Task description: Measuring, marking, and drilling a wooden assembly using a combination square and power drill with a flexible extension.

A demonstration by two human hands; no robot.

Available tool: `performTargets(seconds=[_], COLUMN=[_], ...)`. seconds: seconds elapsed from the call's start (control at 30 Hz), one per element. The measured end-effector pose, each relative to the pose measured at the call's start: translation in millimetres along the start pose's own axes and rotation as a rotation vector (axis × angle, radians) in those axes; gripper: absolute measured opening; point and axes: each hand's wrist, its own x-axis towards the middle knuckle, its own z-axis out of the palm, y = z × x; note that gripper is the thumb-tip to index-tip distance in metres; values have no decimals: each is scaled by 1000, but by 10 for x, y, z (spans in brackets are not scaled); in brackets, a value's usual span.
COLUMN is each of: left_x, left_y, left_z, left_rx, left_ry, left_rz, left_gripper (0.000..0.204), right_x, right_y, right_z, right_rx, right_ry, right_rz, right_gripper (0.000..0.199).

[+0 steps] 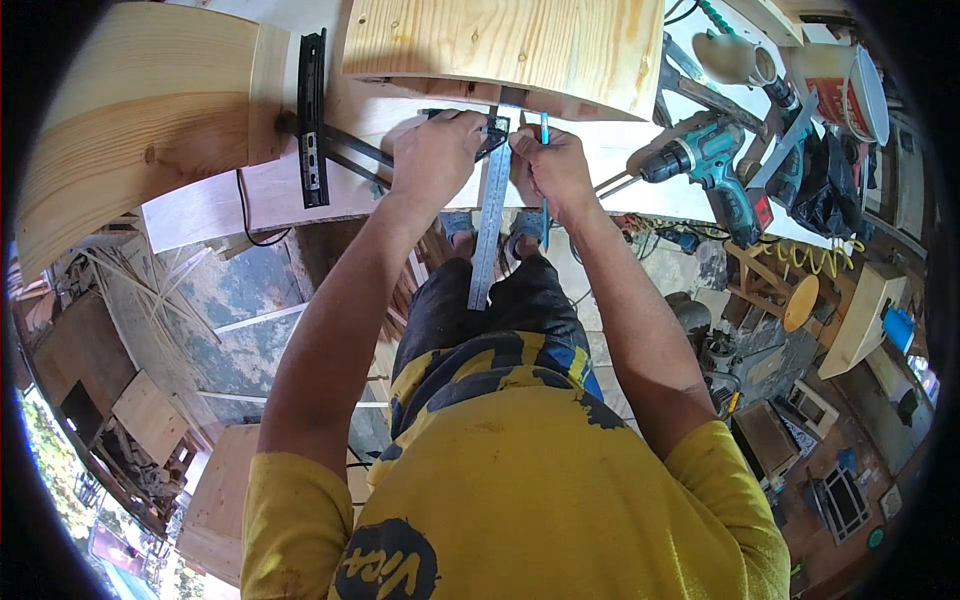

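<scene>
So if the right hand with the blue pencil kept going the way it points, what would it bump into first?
Probably the pine board: the right hand points its blue pencil up at the board's near edge, though depth is unclear.

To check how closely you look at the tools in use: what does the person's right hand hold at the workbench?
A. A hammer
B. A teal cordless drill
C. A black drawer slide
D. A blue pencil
D: the right hand grips a thin blue pencil upright beside the metal square, while the drill lies untouched on the bench to the right.
</scene>
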Motion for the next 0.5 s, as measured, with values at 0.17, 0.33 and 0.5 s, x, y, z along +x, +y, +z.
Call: performTargets(seconds=[0.17,0.33,0.5], left_x=[2,-24,26], left_y=[37,41,-2], left_z=[-28,-27,-20], left_rx=[110,71,76], left_ry=[-52,-13,-18], left_rz=[26,39,102], left_gripper=[18,18,16], right_x=[17,19,14], right_y=[13,-11,-34], right_z=[18,5,2], right_rx=[11,-41,-26], right_ry=[12,-16,-25], right_rz=[-14,-20,7], right_gripper=[15,15,14])
